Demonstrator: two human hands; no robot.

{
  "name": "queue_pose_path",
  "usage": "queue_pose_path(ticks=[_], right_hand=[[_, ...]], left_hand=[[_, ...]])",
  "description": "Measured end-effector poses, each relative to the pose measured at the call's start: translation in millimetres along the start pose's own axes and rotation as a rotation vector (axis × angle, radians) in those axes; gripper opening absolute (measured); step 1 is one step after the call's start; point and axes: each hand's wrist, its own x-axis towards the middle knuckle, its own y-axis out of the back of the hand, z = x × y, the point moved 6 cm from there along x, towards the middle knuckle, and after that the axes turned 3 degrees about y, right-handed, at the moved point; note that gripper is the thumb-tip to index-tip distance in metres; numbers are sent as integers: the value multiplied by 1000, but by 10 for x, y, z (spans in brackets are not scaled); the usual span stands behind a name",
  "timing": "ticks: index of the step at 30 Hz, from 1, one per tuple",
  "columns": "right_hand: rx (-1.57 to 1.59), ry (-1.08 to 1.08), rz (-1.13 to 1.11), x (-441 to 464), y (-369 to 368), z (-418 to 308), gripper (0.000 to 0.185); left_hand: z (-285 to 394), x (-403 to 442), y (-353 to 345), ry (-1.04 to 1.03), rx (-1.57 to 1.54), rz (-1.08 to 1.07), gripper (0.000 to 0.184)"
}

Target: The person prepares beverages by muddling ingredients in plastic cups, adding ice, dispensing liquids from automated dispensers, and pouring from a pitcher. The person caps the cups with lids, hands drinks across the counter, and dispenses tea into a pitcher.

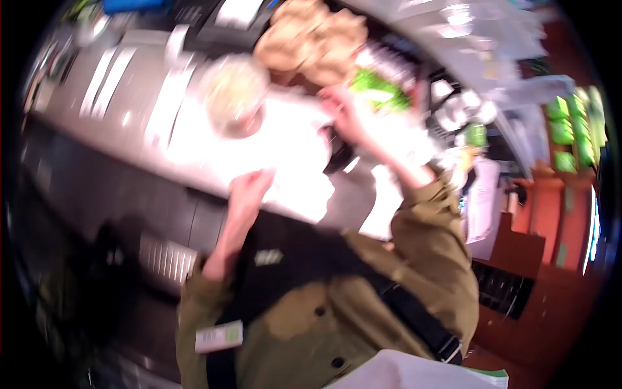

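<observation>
Low at the counter's front edge is my left hand [251, 188], its fingers curled closed against a bright white area. My right hand [346, 115] is raised farther right, fingers bent together and smeared by motion. What either hand pinches, if anything, I cannot make out. A glaring white sheet-like thing [291, 155] spreads between them, too overexposed to name. Beyond my left hand stands a clear, round-topped cup or tub [234, 96] with pale contents, blurred. Just below my right hand shows a dark object [339, 152], partly hidden.
Brown moulded cardboard cup carriers [314, 39] are piled at the back. Bright green packets [381, 91] lie right of them. A black machine [230, 23] with white paper stands back left. White strips [107, 81] cross the grey counter [139, 91]. Clear plastic lids or cups [460, 107] sit right.
</observation>
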Motion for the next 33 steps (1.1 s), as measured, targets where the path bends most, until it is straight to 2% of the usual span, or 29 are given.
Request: queue_pose_path(ticks=[2,4,6,7,8,9,10,13,14,17,18,21,23,24,25,26,27,28,29,30,31,32,33], right_hand=[[-247,126,210,120,918,-465,21],[-26,180,504,158,1569,-292,23],[-205,174,762,251,2245,-204,25],[-311,164,751,381,2525,-98,28],[-500,219,621,541,2655,-29,32],[-584,171,366,717,2729,187,42],[-627,230,214,852,2735,389,62],[-635,-7,-86,1113,2674,842,81],[-687,111,-102,1172,2604,755,89],[-726,-83,-140,1197,2633,709,89],[-780,-37,-119,1192,2631,718,87],[-688,68,19,1121,2744,646,79],[-714,125,19,1113,2784,723,74],[-830,44,-23,1114,2821,900,72],[-729,98,4,1063,2785,726,81],[-743,100,28,1042,2738,601,76],[-705,203,159,1006,2775,594,62],[-604,145,95,1077,2844,783,72],[-424,140,216,999,2945,845,70],[-527,172,285,958,3034,706,69],[-499,216,439,827,3059,432,70],[-508,251,536,669,3089,227,64],[-110,279,576,521,2932,-21,61]], left_hand=[[-147,122,38,41,46,99,20],[-175,166,36,-22,-30,57,13],[-133,233,54,-37,-114,41,10],[-128,254,59,-28,-132,33,10],[-154,193,114,-4,-156,35,9],[-137,180,140,4,-130,20,9],[-113,172,152,11,-109,5,9],[-91,186,173,38,-50,-31,10],[-76,187,177,45,-50,-40,10],[-10,176,146,62,-29,-44,11],[-12,177,147,65,-35,-43,11],[-53,148,174,60,-3,-18,13],[-55,128,180,80,93,4,19],[-26,109,157,66,85,-11,20],[-30,117,145,69,62,-47,21],[-9,113,117,56,7,-50,20],[42,98,96,64,1,-90,19],[59,88,83,85,-42,-81,15],[67,80,46,101,-86,-79,12],[87,66,45,97,-92,-79,12],[106,54,46,93,-100,-80,12],[102,45,38,92,-107,-82,12],[78,47,36,86,-97,-68,12]])
